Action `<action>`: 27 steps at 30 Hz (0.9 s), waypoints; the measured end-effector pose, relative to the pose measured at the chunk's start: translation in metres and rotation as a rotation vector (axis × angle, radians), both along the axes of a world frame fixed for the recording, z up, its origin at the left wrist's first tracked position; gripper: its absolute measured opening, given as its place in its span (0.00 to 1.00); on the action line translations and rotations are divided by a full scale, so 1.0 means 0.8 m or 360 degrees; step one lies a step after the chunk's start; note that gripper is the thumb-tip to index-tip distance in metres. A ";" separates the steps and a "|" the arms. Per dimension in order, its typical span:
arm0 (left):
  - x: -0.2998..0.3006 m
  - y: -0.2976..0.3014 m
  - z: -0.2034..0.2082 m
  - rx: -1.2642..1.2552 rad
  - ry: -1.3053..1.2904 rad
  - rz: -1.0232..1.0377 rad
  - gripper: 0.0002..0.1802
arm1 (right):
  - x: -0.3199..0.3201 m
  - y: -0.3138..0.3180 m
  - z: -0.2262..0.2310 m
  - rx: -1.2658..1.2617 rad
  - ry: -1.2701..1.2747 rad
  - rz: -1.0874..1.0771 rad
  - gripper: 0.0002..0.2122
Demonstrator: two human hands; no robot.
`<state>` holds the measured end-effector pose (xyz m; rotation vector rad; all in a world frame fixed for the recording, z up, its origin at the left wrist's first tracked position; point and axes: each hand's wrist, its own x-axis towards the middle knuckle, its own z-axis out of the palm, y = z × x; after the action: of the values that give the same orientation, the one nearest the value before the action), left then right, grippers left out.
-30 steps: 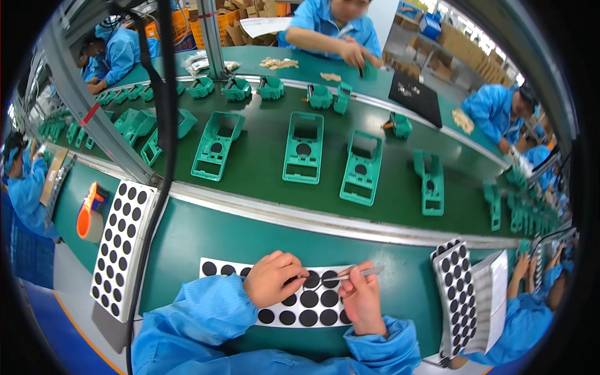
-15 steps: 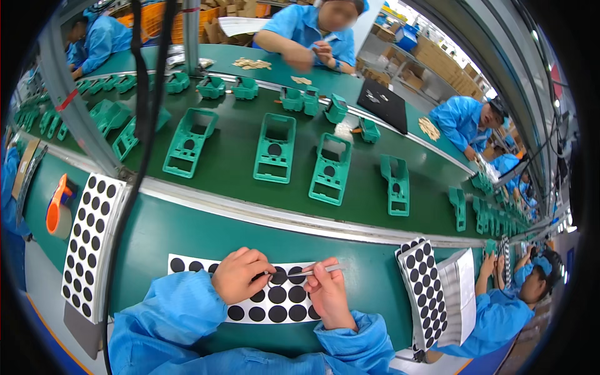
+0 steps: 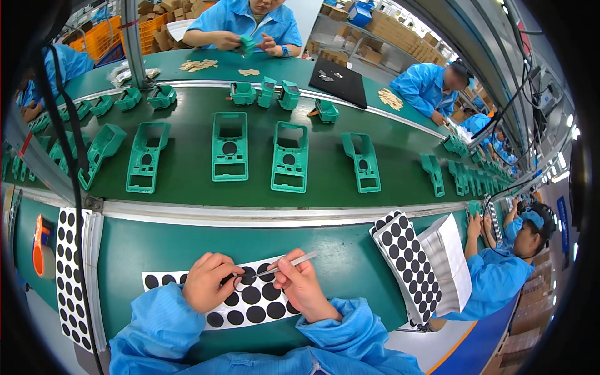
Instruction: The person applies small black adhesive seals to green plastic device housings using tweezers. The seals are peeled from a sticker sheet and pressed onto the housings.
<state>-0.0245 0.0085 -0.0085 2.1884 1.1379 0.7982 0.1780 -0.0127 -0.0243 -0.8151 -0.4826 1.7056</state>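
Note:
A white sheet [image 3: 206, 307] with rows of round black stickers lies slanted on the green bench in front of me. My left hand [image 3: 209, 282] rests over the sheet's upper left part, its thumb and forefinger pinched on a thin black ring [image 3: 237, 284]. My right hand [image 3: 301, 286] grips metal tweezers [image 3: 294, 262] between thumb and fingers. Their tip points left, beside a black sticker [image 3: 248, 275] near my left fingertips. Whether the tip touches that sticker is too small to tell.
Green plastic housings [image 3: 229, 164] stand along the conveyor beyond the metal rail [image 3: 262, 215]. Stacked sticker sheets [image 3: 403, 262] lie at right, more [image 3: 70, 275] at left near an orange tape dispenser [image 3: 42, 250]. A black cable [image 3: 80, 231] hangs at left. Co-workers sit across and at right.
The whole view has shifted, and the sheet now lies more slanted. A thin black ring now shows at my left fingertips. The tweezers are tilted more steeply. The co-worker opposite now holds a green part.

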 end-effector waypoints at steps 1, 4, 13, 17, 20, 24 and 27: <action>-0.002 -0.001 0.000 0.0008 -0.0006 -0.0009 0.09 | -0.002 0.000 0.001 -0.0001 -0.0012 -0.0010 0.04; -0.003 0.001 -0.004 0.0064 -0.0020 -0.0026 0.09 | -0.002 -0.002 0.005 -0.0013 -0.0019 -0.0015 0.05; -0.007 -0.003 -0.024 0.0130 -0.0111 -0.0011 0.10 | -0.002 -0.005 0.006 0.0050 -0.0107 -0.0083 0.05; -0.007 -0.004 -0.026 0.0136 -0.0101 -0.0016 0.10 | -0.005 -0.005 0.009 0.0057 -0.0133 -0.0112 0.04; -0.009 -0.005 -0.024 0.0139 -0.0097 -0.0018 0.09 | -0.006 -0.006 0.011 0.0064 -0.0143 -0.0118 0.04; -0.012 -0.005 -0.024 0.0143 -0.0098 -0.0017 0.09 | -0.009 -0.006 0.012 0.0078 -0.0133 -0.0108 0.04; -0.009 -0.001 -0.021 0.0151 -0.0099 -0.0023 0.09 | -0.006 -0.003 0.012 0.0069 -0.0126 -0.0105 0.04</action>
<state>-0.0316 0.0076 -0.0256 2.2293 1.0729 0.9250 0.1734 -0.0150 -0.0144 -0.8607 -0.5392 1.6013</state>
